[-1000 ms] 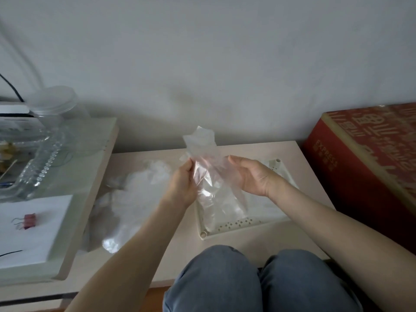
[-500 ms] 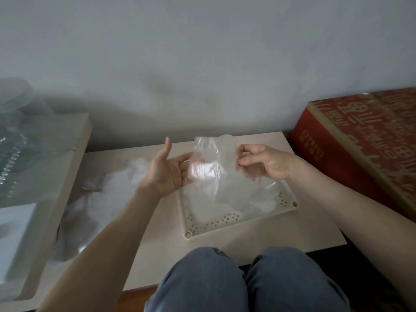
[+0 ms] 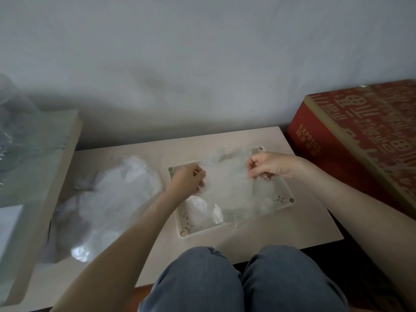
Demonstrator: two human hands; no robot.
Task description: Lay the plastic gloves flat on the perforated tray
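**Glove being stretched over tray, centre of frame**

Pinching one clear plastic glove (image 3: 227,179) from both sides. Clenching the left grip (image 3: 186,182) on the glove's left edge, fingers curled in. Clenching the right grip (image 3: 266,165) on its right edge, fingertips bunching the film. Holding the glove spread between the two grips, over the perforated tray (image 3: 180,222) at centre of frame. Draping the film's lower part down toward the tray floor; contact there too blurred to tell.

Lying under and below the held glove, more crinkled clear plastic (image 3: 202,210), catching the light in the tray's lower left part. Showing small hole patterns along the tray's lower and right margins, round sockets at its corners.

Resting the tray on a pale surface (image 3: 304,228), slightly turned against the surface's edges. Lying left of the tray, near but apart from it, a loose heap of clear gloves (image 3: 108,199), spilling toward lower left.

Standing at the far left, a raised pale platform (image 3: 51,176) with blurred clear plastic on top, details not readable. Standing at the right edge of frame, beside the surface, a red printed box (image 3: 360,136). Showing at bottom centre, two knees in blue jeans (image 3: 225,284), tucked against the near edge of the surface. Closing off the upper half of frame, a plain grey wall (image 3: 202,52).
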